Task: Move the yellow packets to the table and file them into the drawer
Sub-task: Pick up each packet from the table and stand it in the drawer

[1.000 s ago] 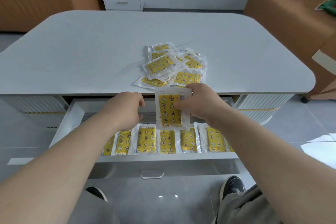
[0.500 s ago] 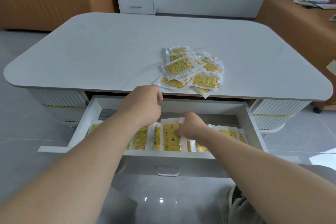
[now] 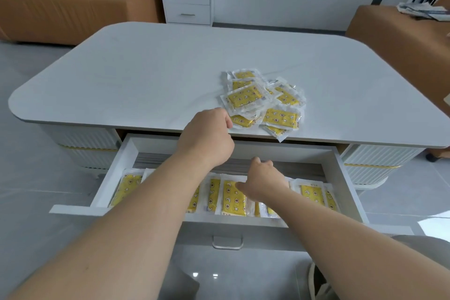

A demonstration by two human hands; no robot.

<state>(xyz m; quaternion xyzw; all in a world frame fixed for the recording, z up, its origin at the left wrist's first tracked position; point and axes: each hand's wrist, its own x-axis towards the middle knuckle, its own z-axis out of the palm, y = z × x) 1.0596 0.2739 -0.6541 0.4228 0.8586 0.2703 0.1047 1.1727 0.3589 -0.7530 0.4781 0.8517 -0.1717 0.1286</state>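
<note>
The drawer (image 3: 117, 168) is pulled out just under the table (image 3: 146, 75) edge, so both hands can reach it and the tabletop at once. The right hand (image 3: 264, 178) is down inside it, thumb flat on the face of one packet (image 3: 230, 200) and the other fingers loose and lifted. It is seating that packet in the row (image 3: 311, 192) (stood on edge, they pack tighter). The left hand (image 3: 207, 136) hangs at the table edge, fingers curled, just beside the pile (image 3: 263, 100). Whether it grips a packet I cannot tell; it is probably lining up the next one.
</note>
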